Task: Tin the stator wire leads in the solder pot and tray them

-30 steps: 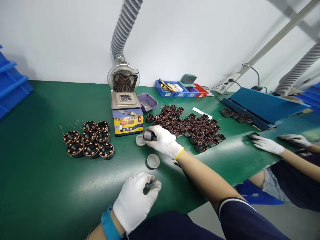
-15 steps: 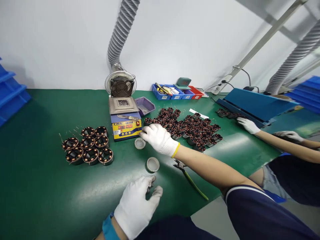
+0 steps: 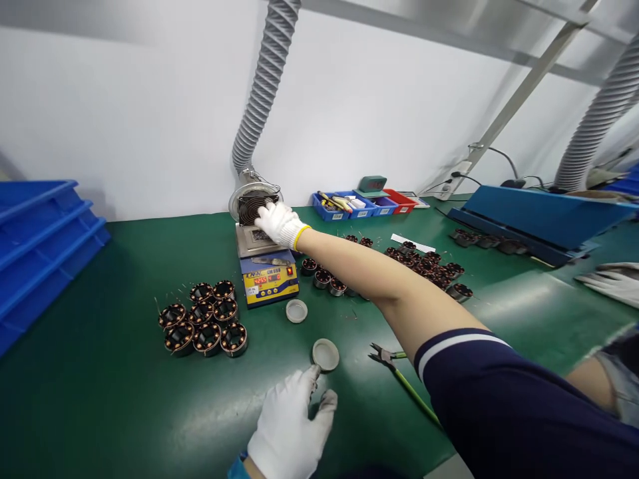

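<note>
My left hand, in a white glove, hovers low over the table with thumb and fingers apart and nothing between them. Its fingertips are beside a small round dish. My right hand, gloved too, is stretched over the metal top of a blue and yellow solder pot, in front of its round fan. Its fingers are curled together; whatever they pinch is hidden. A second shallow dish lies in front of the pot. Left of it stand several copper-wound motor stators.
More stators stand at the right, partly behind my arm. Green-handled cutters lie under my right arm. Small parts bins line the wall. Stacked blue trays are at the left. A co-worker's gloved hand rests at the far right.
My right hand has moved from beside the front dish up and back over the solder pot. My left hand stays near the lower dish. The view has shifted; the co-worker's hand has left the stators.
</note>
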`<state>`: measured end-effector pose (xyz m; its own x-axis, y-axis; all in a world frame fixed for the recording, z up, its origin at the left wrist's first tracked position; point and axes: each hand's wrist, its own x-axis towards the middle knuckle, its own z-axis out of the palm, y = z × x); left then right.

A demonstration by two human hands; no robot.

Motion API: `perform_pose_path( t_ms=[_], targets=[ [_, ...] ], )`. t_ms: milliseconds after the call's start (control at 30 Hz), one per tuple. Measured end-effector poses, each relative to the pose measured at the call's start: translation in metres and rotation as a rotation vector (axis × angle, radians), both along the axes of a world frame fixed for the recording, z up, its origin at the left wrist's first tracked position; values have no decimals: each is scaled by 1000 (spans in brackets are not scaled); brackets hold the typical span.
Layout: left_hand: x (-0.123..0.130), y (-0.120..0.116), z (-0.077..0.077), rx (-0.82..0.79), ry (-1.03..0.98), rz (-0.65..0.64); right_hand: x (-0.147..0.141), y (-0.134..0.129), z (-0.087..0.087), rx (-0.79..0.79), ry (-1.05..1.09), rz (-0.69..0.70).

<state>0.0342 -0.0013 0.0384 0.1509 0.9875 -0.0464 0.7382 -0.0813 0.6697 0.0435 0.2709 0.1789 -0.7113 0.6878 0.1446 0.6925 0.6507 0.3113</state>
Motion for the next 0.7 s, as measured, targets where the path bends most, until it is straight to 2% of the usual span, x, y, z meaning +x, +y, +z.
perform_pose_path(
  t_ms=[133,233,333,500,600,700],
  targets=[
    [0,1,-7,11,69,-26,11,15,7,32,85,-62],
    [0,0,-14,32,98,-27,16,30,13,-48,282,-179],
    [-1,0,-17,42,112,-24,10,34,8,-162,427,-268],
    [-1,0,-13,37,126,-26,-1,18,0,-249,485,-297],
    [1,-1,-10,65,117,19,9,9,13,-264,589,-289],
    [0,0,-4,67,28,81,32,-10,31,-295,750,-236]
  ],
)
